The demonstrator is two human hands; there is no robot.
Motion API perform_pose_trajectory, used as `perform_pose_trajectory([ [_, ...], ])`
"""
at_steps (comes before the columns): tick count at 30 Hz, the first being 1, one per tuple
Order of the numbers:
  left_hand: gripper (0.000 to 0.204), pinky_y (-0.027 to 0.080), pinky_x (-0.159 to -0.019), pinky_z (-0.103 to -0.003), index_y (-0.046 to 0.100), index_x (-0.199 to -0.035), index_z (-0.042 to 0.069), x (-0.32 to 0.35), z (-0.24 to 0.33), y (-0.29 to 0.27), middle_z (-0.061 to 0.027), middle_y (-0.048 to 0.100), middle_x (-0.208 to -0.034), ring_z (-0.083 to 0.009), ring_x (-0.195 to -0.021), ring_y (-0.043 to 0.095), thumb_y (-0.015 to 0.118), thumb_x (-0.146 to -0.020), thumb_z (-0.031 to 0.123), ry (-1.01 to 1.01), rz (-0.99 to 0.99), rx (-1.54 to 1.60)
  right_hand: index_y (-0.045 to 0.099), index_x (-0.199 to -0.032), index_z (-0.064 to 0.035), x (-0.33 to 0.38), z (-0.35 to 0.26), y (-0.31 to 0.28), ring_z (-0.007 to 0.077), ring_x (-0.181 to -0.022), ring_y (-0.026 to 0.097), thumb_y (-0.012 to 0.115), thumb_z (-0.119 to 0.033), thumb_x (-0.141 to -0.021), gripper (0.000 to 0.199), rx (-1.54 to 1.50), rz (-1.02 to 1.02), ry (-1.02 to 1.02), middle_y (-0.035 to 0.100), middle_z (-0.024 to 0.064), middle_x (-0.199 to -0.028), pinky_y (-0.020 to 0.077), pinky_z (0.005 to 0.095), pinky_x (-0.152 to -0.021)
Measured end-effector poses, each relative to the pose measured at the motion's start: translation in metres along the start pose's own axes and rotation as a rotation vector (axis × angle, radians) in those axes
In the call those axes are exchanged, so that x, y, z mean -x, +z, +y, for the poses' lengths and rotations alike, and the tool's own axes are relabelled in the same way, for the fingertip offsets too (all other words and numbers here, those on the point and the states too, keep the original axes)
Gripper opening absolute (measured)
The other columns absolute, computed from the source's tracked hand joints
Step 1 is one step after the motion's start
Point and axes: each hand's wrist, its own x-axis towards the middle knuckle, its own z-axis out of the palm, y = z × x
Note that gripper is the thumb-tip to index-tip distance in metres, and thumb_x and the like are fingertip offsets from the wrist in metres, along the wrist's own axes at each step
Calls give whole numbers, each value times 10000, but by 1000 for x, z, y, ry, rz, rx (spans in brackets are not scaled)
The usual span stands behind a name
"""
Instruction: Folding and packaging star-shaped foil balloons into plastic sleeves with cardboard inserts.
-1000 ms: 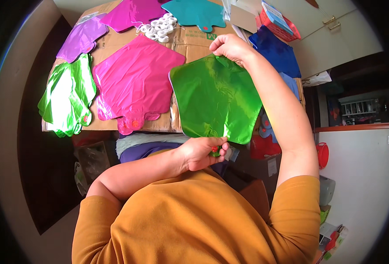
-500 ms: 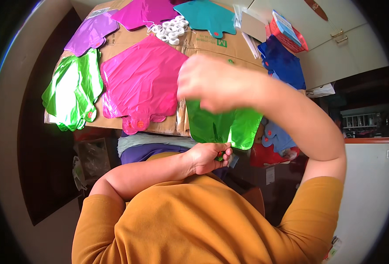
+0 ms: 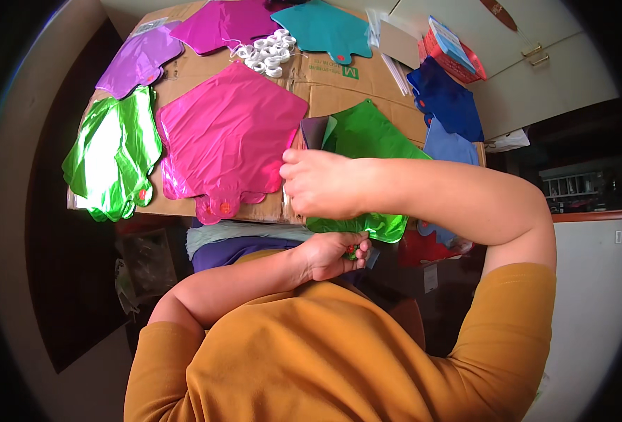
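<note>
My left hand is closed round the gathered near end of a flat green foil balloon, close to my body at the table's front edge. The rest of that balloon lies over the cardboard. Across its middle reaches my right hand, its fingers curled together beside the balloon's left edge. Whatever those fingers hold, if anything, is hidden. A dark greyish flap stands up just beyond them. To the left lies a pink foil balloon, its tabbed end toward me.
Flattened cardboard covers the table. Around it lie shiny green balloons, a lilac one, a purple one, a teal one and dark blue ones. White ribbon rolls are heaped at the back; a red basket stands right.
My right hand has come down and nearer, from a blurred swing above the green balloon to its left edge. The greyish flap now shows. My left hand keeps its grip.
</note>
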Motion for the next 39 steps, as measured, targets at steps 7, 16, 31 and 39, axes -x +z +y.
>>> perform_pose_trajectory([
  [7,100,435,-733,-279,525,-911,98,0,0,-1,18,506,-785,-98,-745,469,520,-986,164,3,-18,-20,577,-637,-132,35,32,36,196,-884,552,616,-159,-659,52,23,444,152,540,3,-753,355,404,-1017],
  [16,102,445,-746,-286,520,-900,97,1,-1,2,20,511,-780,-99,-723,472,549,-971,163,41,3,-41,530,-668,-101,58,47,45,213,-844,554,603,-146,-695,90,45,530,15,518,24,-758,401,408,-1007],
  [31,131,457,-714,-312,513,-885,88,5,-1,14,-1,505,-763,-111,-694,466,632,-920,127,116,35,-38,643,-843,2,111,14,79,286,-1035,633,604,-120,-740,164,87,558,96,660,154,-1078,502,423,-951],
  [39,122,455,-710,-295,516,-889,118,2,-5,5,17,508,-786,-99,-736,479,627,-927,154,113,-8,-56,640,-789,-55,104,17,87,233,-967,661,608,-154,-765,106,130,615,124,689,113,-1013,544,366,-859],
])
